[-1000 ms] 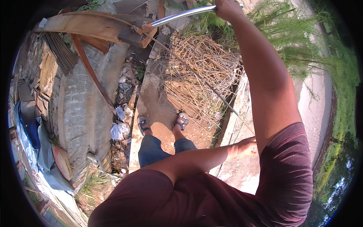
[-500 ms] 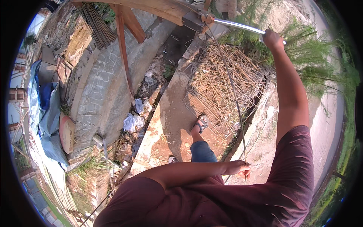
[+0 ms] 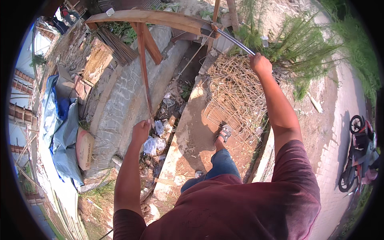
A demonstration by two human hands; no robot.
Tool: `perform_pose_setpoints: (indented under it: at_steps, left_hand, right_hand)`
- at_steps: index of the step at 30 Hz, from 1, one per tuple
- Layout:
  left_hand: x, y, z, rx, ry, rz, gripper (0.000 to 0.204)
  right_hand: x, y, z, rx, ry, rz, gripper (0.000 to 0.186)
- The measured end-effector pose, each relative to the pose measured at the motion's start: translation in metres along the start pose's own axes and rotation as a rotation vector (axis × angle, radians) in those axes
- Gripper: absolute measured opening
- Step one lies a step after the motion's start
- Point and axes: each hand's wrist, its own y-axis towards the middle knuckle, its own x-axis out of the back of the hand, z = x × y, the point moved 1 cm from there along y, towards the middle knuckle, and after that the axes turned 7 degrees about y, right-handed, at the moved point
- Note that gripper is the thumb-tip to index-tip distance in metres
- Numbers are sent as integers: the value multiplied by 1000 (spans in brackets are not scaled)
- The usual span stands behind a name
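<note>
My right hand point(image 3: 261, 64) grips a long shiny metal bar point(image 3: 236, 41), whose far end meets a rusty metal fitting point(image 3: 216, 31) at the end of a wooden beam point(image 3: 168, 19). A thin steel rod point(image 3: 190, 59) runs down diagonally from that fitting toward my left hand point(image 3: 141, 130), which is closed round its near end, beside the foot of a reddish board point(image 3: 143, 72). Below my hands, a tangled pile of bent wire point(image 3: 234, 88) lies beside my sandalled foot.
A trash-filled ditch point(image 3: 164, 120) divides the concrete ledge from a cracked wall point(image 3: 116, 108). Rods point(image 3: 118, 46), a blue tarp point(image 3: 60, 132) and a bag point(image 3: 84, 148) are left. Shrubs point(image 3: 296, 52) and a parked motorbike point(image 3: 358, 154) are right. Other people point(image 3: 66, 18) are top left.
My left hand has swung from lower right across to the left, bringing the rod from pointing down-right to down-left. My right hand and bar have lowered, and my view has shifted.
</note>
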Motion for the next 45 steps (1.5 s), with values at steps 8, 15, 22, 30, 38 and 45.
perform_pose_setpoints:
  at_steps: [8, 15, 22, 30, 38, 45]
  left_hand:
    - [17, 7, -20, 80, 97, 63, 39]
    - [44, 7, -26, 200, 255, 5, 33]
    - [49, 28, -7, 131, 266, 73, 25]
    - [131, 154, 67, 42, 226, 147, 32]
    - [74, 201, -100, 146, -514, 615, 29]
    - [-14, 228, -163, -86, -192, 332, 36]
  right_hand:
    - [31, 47, -40, 176, 9, 121, 41]
    - [-4, 49, -68, -45, 542, 675, 45]
    - [-1, 32, -47, -539, 1061, 970, 44]
    - [-43, -59, 50, -600, 1217, 689, 44]
    - [-21, -20, 6, -465, 960, 701, 40]
    - [-24, 9, -12, -116, 436, 413, 40]
